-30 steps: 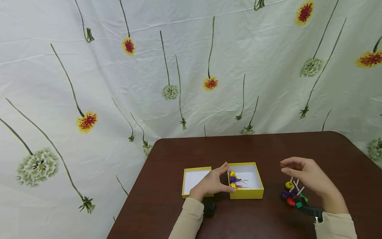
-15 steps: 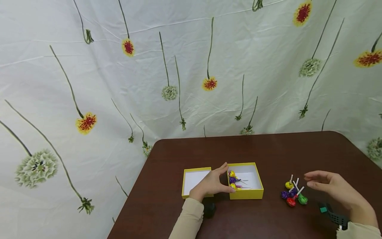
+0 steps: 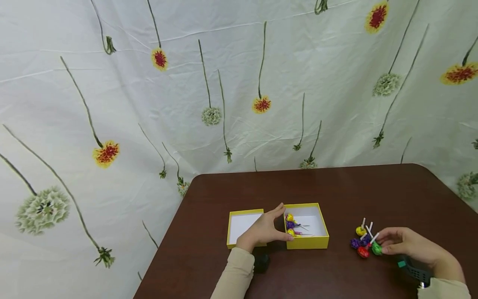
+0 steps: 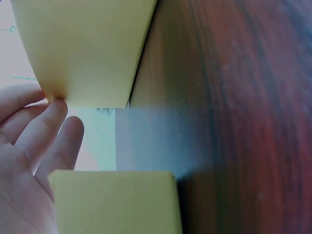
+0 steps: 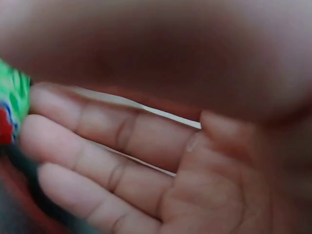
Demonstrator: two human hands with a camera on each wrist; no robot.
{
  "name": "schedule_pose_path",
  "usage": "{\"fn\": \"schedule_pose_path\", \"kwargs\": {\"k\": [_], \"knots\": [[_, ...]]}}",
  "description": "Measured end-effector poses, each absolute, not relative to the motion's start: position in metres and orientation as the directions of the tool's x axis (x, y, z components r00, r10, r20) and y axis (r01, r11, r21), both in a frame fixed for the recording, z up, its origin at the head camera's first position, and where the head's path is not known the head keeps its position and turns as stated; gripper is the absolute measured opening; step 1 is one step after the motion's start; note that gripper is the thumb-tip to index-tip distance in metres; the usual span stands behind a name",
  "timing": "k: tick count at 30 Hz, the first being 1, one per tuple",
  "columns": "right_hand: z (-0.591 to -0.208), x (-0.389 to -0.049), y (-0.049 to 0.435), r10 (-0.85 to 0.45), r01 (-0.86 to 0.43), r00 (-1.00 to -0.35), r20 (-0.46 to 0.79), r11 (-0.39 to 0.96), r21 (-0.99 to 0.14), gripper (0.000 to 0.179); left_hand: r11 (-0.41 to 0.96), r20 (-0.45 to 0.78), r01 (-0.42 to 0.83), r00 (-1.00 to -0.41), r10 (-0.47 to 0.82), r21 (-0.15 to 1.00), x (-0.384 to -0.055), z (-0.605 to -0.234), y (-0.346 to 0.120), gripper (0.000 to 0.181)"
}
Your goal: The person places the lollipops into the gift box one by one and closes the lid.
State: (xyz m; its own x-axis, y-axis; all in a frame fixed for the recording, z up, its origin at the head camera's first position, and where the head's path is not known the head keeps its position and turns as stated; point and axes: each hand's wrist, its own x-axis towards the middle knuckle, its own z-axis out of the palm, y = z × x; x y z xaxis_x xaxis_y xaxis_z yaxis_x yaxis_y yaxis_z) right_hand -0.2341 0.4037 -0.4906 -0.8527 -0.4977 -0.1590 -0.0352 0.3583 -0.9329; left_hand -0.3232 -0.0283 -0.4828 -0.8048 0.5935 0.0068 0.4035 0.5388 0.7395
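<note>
In the head view my left hand holds the left side of an open yellow box, thumb at its front corner and fingers at the back corner. The left wrist view has several fingertips against the box wall. Inside lie yellow and purple wrapped lollipops, heads toward the left wall. My right hand is at a green lollipop, thumb and fingers spread beside it. In the right wrist view the fingers extend fairly straight toward the green wrapper; the blurred thumb side hides any contact.
Beside the green one are loose yellow, purple and red lollipops, sticks up. A shallow yellow lid with a white inside lies left of the box. Behind the dark brown table hangs a flowered cloth.
My right hand first moves right and back from above the loose lollipops, then lowers and comes left to the green one. My left hand stays at the box.
</note>
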Motion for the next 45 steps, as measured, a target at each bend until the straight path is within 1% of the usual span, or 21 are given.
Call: {"fn": "schedule_pose_path", "kwargs": {"k": [4, 10, 17, 24, 31, 33, 36, 40, 45], "knots": [[-0.494, -0.236, 0.401, -0.526, -0.075, -0.839, -0.142, 0.37, -0.926, 0.037, 0.546, 0.004, 0.397, -0.811, 0.584, 0.738, -0.324, -0.482, -0.028, 0.097], [-0.498, -0.239, 0.397, -0.543, -0.132, -0.835, -0.091, 0.357, -0.925, 0.031, 0.552, 0.004, 0.393, -0.817, 0.576, 0.735, -0.325, -0.482, -0.028, 0.097], [-0.497, -0.236, 0.397, -0.534, -0.098, -0.838, -0.111, 0.349, -0.932, 0.031, 0.55, 0.004, 0.393, -0.816, 0.578, 0.737, -0.324, -0.483, -0.028, 0.097], [-0.495, -0.236, 0.398, -0.494, -0.099, -0.861, -0.118, 0.39, -0.915, 0.032, 0.55, 0.008, 0.399, -0.814, 0.581, 0.734, -0.324, -0.481, -0.028, 0.097], [-0.489, -0.233, 0.397, -0.331, -0.046, -0.934, -0.137, 0.49, -0.87, 0.039, 0.546, 0.005, 0.4, -0.809, 0.587, 0.736, -0.324, -0.483, -0.028, 0.097], [-0.487, -0.232, 0.396, -0.282, -0.048, -0.953, -0.11, 0.498, -0.866, 0.041, 0.546, 0.004, 0.403, -0.807, 0.59, 0.735, -0.325, -0.484, -0.028, 0.097], [-0.483, -0.229, 0.392, -0.176, -0.023, -0.981, -0.085, 0.536, -0.844, 0.043, 0.549, 0.003, 0.403, -0.808, 0.59, 0.732, -0.325, -0.485, -0.028, 0.098], [-0.477, -0.227, 0.386, -0.056, 0.007, -0.997, -0.046, 0.563, -0.827, 0.044, 0.543, 0.008, 0.409, -0.803, 0.595, 0.734, -0.325, -0.485, -0.028, 0.098], [-0.467, -0.229, 0.378, 0.014, -0.022, -0.999, 0.037, 0.583, -0.812, 0.046, 0.538, 0.012, 0.412, -0.802, 0.597, 0.735, -0.325, -0.484, -0.028, 0.098]]}}
